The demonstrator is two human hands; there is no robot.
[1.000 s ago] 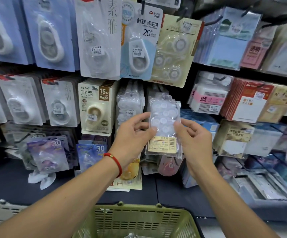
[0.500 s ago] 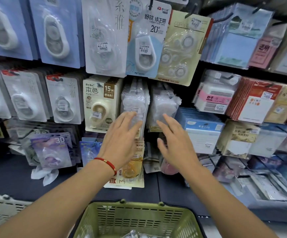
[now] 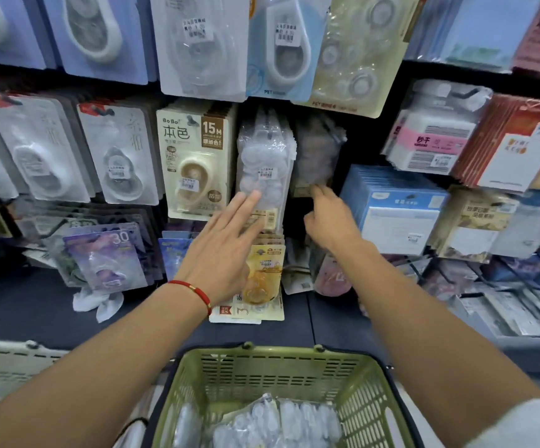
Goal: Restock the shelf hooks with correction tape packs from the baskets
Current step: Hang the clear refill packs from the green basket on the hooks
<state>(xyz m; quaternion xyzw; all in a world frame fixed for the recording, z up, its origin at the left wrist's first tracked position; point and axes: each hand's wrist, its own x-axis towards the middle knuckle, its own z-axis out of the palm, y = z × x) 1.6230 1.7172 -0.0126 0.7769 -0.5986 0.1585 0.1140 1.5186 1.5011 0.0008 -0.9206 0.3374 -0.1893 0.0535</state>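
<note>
Clear plastic correction tape packs (image 3: 263, 163) meet our flat, released left hand (image 3: 226, 250); our right hand (image 3: 330, 218) pinches the blurred right-side pack (image 3: 318, 156); green slatted basket (image 3: 217, 367) near.

Basket (image 3: 271, 376): nearest the camera at bottom centre, between the two forearms, in front of the shelf.
Packs in the basket (image 3: 271, 421): lying loose on its floor.
Second basket (image 3: 7, 363): left of the first, at the frame edge.
Hanging tape packs (image 3: 263, 166): on a hook in the middle row, straight behind the basket.
Boxed 15M pack (image 3: 194, 163): just left of those packs.
Blurred pack (image 3: 318, 156): just right of them.
Left hand (image 3: 226, 244): before the hanging tape packs, fingertips at their lower part.
Right hand (image 3: 331, 218): below the blurred pack, at its bottom edge.
Boxes (image 3: 391, 208): right of the right hand.
</note>
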